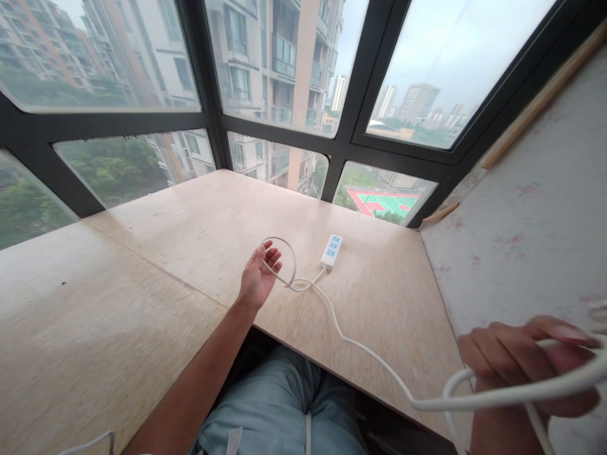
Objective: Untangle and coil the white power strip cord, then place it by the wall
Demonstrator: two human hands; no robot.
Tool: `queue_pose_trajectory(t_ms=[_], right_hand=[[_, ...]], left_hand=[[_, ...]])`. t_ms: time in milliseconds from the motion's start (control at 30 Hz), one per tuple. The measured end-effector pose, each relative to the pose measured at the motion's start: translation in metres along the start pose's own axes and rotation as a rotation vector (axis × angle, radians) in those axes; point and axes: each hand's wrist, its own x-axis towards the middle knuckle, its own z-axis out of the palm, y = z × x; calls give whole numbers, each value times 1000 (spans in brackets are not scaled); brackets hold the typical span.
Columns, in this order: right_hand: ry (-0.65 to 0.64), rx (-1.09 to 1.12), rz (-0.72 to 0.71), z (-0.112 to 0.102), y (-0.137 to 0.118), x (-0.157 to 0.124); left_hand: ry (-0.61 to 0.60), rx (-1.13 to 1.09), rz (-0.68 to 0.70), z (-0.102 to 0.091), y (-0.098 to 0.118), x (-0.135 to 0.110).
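Observation:
A white power strip [331,251] with blue socket faces lies on the stone sill. Its white cord [348,339] runs from the near end across the sill towards the lower right. My left hand [260,272] is above the sill, left of the strip, palm turned up. A loop of the cord passes between its thumb and fingers. Raised close to the camera at the right, my right hand [526,366] has its fingers curled round the cord, with more cord hanging below. Part of that grip is blurred and cut off by the frame.
Dark window frames [279,129] border the sill at the back. A wall with flowered paper [516,240] closes the right side. My legs [279,398] are below the sill's front edge. A thin white wire [90,444] shows at the lower left.

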Motion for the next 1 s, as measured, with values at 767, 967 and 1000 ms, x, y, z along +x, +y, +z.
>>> queue_pose_trajectory(t_ms=[767,967,1000], right_hand=[[-343,-64,938,104,81,81],[-110,50,763,110,99,83],[-76,68,728,110,101,83]], left_hand=[[-658,823,111,43,-17,-64],[-650,869,142,38,-19,-78],[-605,853,125,36,-19,-76]])
